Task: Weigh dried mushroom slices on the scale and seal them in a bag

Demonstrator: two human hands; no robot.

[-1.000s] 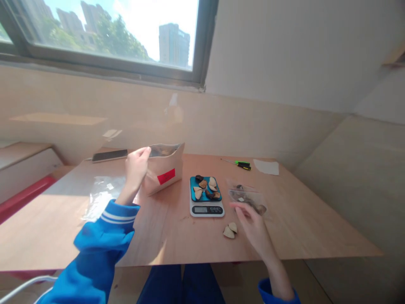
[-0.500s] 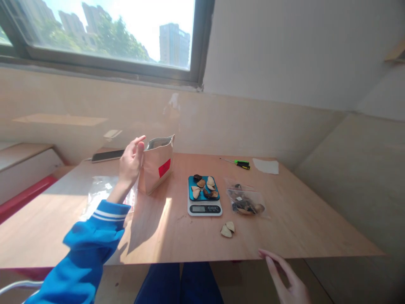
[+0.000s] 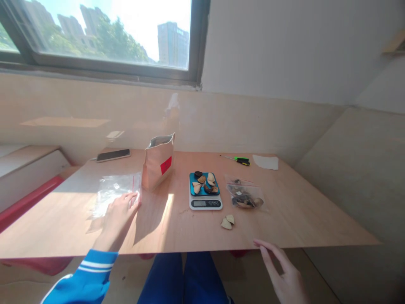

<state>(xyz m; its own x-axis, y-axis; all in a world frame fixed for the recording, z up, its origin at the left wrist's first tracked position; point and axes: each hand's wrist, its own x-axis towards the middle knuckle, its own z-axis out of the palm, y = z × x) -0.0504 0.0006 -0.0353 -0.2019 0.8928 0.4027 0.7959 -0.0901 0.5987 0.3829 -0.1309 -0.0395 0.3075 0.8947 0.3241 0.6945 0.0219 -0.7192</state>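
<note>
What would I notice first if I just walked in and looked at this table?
Probably the blue-topped kitchen scale in the middle of the table, piled with light and dark shell-like pieces. Left of it stands an open paper pouch with a red label. Nearer, the left hand rests on an empty clear plastic bag.

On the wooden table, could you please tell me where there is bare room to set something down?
The widest bare patch is the right end of the table, bordered by the filled zip bag and white paper. Another lies along the front edge, between the left hand and two loose shell pieces. The middle is crowded: paper pouch, scale, zip bag.
</note>
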